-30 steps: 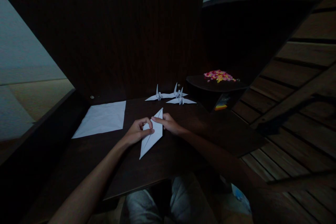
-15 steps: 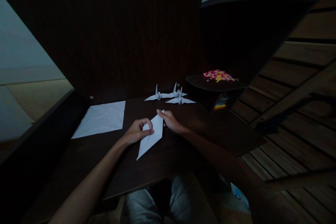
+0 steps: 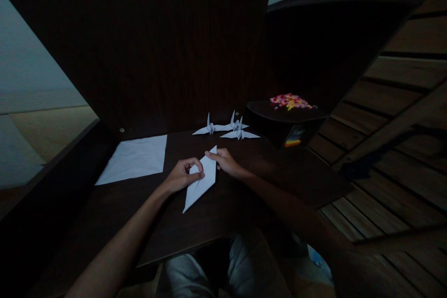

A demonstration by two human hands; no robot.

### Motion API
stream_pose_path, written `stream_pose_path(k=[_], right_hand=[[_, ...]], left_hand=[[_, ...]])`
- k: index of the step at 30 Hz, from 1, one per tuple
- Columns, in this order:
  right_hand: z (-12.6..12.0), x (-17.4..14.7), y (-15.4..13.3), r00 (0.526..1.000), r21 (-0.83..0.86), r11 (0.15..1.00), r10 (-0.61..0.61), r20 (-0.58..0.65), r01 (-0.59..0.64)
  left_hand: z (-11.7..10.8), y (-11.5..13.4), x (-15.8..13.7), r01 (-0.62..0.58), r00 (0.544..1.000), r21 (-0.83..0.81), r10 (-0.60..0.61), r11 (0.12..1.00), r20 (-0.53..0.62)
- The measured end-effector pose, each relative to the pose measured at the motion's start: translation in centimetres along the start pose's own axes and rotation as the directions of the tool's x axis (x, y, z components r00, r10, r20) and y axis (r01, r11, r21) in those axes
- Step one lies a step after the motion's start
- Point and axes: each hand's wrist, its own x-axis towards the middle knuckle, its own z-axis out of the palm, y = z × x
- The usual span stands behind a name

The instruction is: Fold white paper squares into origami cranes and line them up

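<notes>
A white folded paper (image 3: 206, 177), long and diamond-shaped with a slit down its lower half, is held just above the dark desk. My left hand (image 3: 184, 174) pinches its left corner between thumb and curled forefinger. Near the upper tip, my right hand (image 3: 225, 162) grips the right edge, thumb on top and the other fingers behind, partly hidden. Beyond my hands stand three white paper cranes, one at left (image 3: 210, 127), one at the back (image 3: 234, 123) and one in front (image 3: 240, 133). A flat, creased white sheet (image 3: 136, 158) lies to the left.
A corner shelf (image 3: 258, 110) at the right bears a heap of small pink, red and yellow pieces (image 3: 289, 101). Beneath it is a small box with a yellow-orange edge (image 3: 293, 137). A dark panel (image 3: 167, 46) rises behind the desk (image 3: 167, 233); slatted wood stands at right.
My right thumb has slid slightly down and left along the paper's upper part, baring more of the tip. My left hand keeps its hold, almost unmoved.
</notes>
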Motion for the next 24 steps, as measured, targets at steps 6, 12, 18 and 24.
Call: stream_pose_path(k=[6,12,18,24], right_hand=[[-0.17,0.40,0.34,0.997,0.030,1.000,0.007,-0.073,-0.004],[-0.47,0.34,0.15,0.992,0.023,1.000,-0.007,-0.123,0.010],[-0.55,0.40,0.30,0.990,0.007,1.000,0.003,-0.144,-0.002],[-0.10,-0.11,-0.34,0.996,0.107,0.991,0.083,-0.039,-0.079]], left_hand=[[-0.08,0.21,0.01,-0.015,0.999,-0.010,0.015,1.000,0.043],[-0.17,0.26,0.01,-0.012,0.998,0.009,0.012,1.000,0.063],[-0.08,0.11,-0.02,-0.005,0.998,0.011,0.004,1.000,0.066],[0.34,-0.28,0.21,-0.005,0.991,-0.185,-0.020,0.983,-0.130]])
